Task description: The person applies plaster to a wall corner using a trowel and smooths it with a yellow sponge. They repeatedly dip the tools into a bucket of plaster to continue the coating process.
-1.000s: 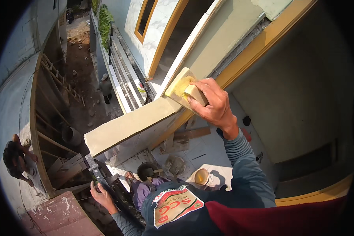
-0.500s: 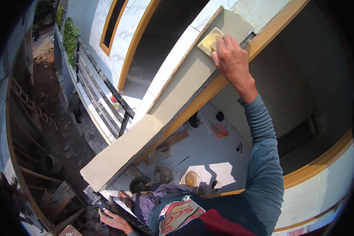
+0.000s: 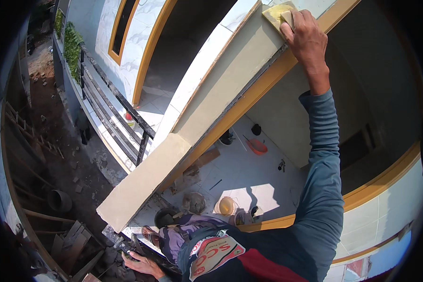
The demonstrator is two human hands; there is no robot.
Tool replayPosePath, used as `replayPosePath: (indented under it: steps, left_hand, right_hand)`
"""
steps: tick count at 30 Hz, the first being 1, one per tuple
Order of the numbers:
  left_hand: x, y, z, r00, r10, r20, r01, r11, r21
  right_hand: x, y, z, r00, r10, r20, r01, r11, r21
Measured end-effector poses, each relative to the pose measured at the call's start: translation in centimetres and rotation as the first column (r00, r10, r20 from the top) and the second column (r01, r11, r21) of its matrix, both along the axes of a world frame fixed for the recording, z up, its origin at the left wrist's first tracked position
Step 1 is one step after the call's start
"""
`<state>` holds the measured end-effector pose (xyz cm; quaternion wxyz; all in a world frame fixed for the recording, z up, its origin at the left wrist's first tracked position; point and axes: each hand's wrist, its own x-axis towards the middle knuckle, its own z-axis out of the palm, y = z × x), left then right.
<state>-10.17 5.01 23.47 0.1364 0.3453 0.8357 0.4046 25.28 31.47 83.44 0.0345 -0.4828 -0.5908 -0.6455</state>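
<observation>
My right hand [image 3: 309,38] is raised at the upper right, its fingers closed round the block handle of a small yellow plastering float [image 3: 273,16]. The float's flat plate lies against the upper end of a long strip of smooth grey-beige plaster [image 3: 230,84]. This strip runs beside an orange-brown door frame [image 3: 249,109] and meets a lighter plastered ledge [image 3: 143,181] lower down. Low on the left, my left hand [image 3: 143,266] is beside dark metal bars, thumb and fingers curled. What lies between those fingers is too dark to make out.
A black metal railing [image 3: 113,101] stands to the left, above a drop to rubble and timber. On the tiled floor below are buckets [image 3: 226,206], an orange basin [image 3: 256,146] and scattered tools. A thin wooden edge strip [image 3: 216,63] borders the plaster.
My right hand has slid the float up and to the right along the plaster, toward its upper end. My left hand stays low beside the metal bars, shifted slightly.
</observation>
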Motion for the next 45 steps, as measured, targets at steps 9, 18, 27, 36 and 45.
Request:
replayPosePath:
  steps: [9,18,27,36,45]
  left_hand:
    - [0.1,-0.1,0.1,1.0,-0.007,0.004,0.006,0.999,0.043]
    - [-0.2,0.1,0.9,0.999,0.023,0.042,-0.024,1.0,0.02]
    - [-0.1,0.0,1.6,0.998,0.021,0.058,-0.019,1.0,-0.021]
    - [0.0,0.2,1.5,0.997,0.025,0.076,-0.026,1.0,0.015]
    - [0.1,0.2,1.2,0.999,0.014,0.052,-0.014,1.0,0.006]
  right_hand:
    - [1.7,-1.6,-31.1,0.987,0.005,-0.162,-0.12,0.695,-0.709]
    - [-1.2,-0.8,-9.2,0.959,0.238,-0.153,-0.246,0.969,-0.031]
    - [0.1,-1.6,-28.4,0.965,0.111,-0.239,-0.221,0.835,-0.503]
    - [-1.2,-4.9,-26.1,0.744,0.212,-0.634,-0.486,0.822,-0.296]
    - [1.6,-7.6,-24.5,0.013,0.225,-0.974,-0.57,0.802,0.177]
